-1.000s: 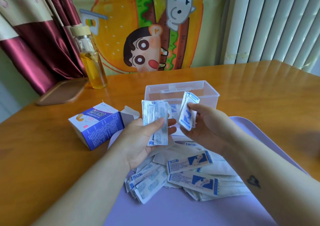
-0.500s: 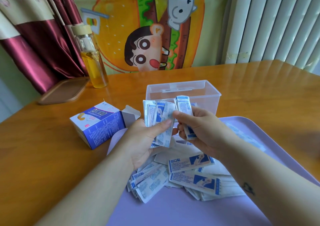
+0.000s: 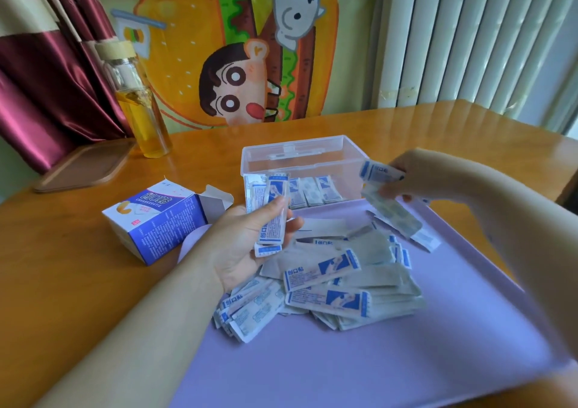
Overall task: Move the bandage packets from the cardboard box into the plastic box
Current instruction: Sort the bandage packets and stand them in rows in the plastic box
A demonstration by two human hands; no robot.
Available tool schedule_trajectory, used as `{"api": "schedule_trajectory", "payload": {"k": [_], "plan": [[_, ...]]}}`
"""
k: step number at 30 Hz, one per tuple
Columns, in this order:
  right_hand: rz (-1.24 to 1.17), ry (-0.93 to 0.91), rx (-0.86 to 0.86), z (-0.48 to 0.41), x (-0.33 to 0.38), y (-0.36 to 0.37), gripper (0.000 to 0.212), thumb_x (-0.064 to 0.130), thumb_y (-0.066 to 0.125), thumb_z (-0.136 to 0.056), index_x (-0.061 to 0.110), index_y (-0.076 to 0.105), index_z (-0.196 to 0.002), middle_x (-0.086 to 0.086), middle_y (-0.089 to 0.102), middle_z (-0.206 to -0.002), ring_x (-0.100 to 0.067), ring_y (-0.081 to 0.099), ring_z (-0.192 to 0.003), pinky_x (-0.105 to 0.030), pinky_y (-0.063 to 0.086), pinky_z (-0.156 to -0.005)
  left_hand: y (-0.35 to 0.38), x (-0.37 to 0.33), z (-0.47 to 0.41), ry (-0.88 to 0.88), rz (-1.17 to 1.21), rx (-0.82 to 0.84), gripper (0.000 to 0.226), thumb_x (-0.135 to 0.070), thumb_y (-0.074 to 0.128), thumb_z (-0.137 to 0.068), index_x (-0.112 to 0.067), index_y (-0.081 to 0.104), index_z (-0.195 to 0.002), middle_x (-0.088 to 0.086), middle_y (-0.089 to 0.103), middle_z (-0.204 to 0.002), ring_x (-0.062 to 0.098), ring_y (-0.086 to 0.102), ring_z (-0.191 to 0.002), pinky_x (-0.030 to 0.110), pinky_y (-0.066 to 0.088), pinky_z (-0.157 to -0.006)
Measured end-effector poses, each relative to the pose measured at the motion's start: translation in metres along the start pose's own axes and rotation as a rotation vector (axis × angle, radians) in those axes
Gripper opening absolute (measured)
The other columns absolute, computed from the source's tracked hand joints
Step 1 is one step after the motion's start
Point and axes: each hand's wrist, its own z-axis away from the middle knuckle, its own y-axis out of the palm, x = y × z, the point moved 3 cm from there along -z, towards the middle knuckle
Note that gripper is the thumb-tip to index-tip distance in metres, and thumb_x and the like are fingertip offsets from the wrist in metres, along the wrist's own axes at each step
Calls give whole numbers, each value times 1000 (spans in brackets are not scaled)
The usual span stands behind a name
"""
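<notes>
My left hand (image 3: pixel 244 245) grips a small stack of white-and-blue bandage packets (image 3: pixel 272 217) upright, just in front of the clear plastic box (image 3: pixel 300 154). A few packets (image 3: pixel 312 190) stand inside that box. My right hand (image 3: pixel 428 176) is out to the right of the box and pinches a couple of packets (image 3: pixel 380 173); more hang or lie just below it. A loose pile of packets (image 3: pixel 325 282) lies on the lilac tray (image 3: pixel 406 360). The blue-and-white cardboard box (image 3: pixel 159 220) lies on its side at the left, flaps open.
A glass bottle (image 3: pixel 137 107) of yellow liquid and a wooden tray (image 3: pixel 84 165) stand at the back left of the orange table (image 3: pixel 56 282). A cartoon cushion leans behind the table.
My right hand has swung away from the left hand to the right of the plastic box, carrying packets. The left hand keeps its stack and has stayed in place.
</notes>
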Motion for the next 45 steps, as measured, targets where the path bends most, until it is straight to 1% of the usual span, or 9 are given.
{"api": "schedule_trajectory", "payload": {"k": [4,10,14,16,23,28,32,38,45], "plan": [[94,63,42,-7,-19,14,17,19,66,-85,10,56,-73,-1,55,-57,-17,48,-50,-25,35,-50,1,1,3,-33,-52,-8,13,-17,60,-85,-8,62,-94,-2,65,-60,5,64,-53,14,46,-42],[49,22,-255,3,-7,3,35,21,56,-90,10,42,-61,-5,45,-58,-21,39,-53,-28,26,-48,1,1,3,-51,-63,-26,7,-17,61,-84,-10,60,-86,-2,62,-57,4,57,-48,12,35,-35],[-1015,-49,-42,38,53,12,23,23,49,-96,2,52,-86,-2,46,-64,-14,41,-59,-23,36,-58,3,1,4,26,-116,-35,5,-16,62,-85,-12,59,-88,-4,63,-56,3,58,-49,12,35,-37],[-1263,5,65,48,81,33,20,23,47,-97,5,49,-87,-5,41,-68,-14,40,-60,-26,35,-61,3,0,5,69,-163,-63,7,-20,63,-85,-16,60,-89,-8,63,-56,0,60,-51,13,39,-42],[-1195,99,62,39,111,81,33,40,43,-97,11,56,-104,-5,59,-86,-19,57,-80,-32,45,-70,4,-3,7,125,-182,-59,11,-28,66,-83,-21,66,-92,-7,69,-69,-1,62,-57,15,45,-46],[-1427,116,171,37,111,77,19,24,48,-98,9,55,-89,-3,50,-68,-14,47,-59,-26,38,-59,-2,-3,1,172,-266,-109,11,-21,70,-79,-19,65,-89,-9,65,-59,5,59,-56,15,38,-43],[-1466,151,105,35,105,74,19,23,47,-98,8,54,-88,3,56,-47,-7,53,-42,-22,40,-47,-1,-5,2,7,-16,-77,18,-28,55,-92,-14,66,-95,-1,68,-64,8,58,-52,14,33,-38],[-1250,33,102,32,107,85,25,30,53,-95,7,61,-101,-14,70,-93,-25,67,-80,-38,52,-72,-7,-4,1,17,-53,-115,20,-16,49,-97,-8,66,-91,10,68,-65,16,64,-51,26,50,-46],[-1380,78,118,35,111,94,18,25,54,-95,13,60,-106,-13,69,-99,-28,69,-88,-46,57,-75,-5,2,-3,44,-3,-46,18,-19,55,-92,-9,67,-101,12,73,-84,22,70,-66,31,55,-50]]}}
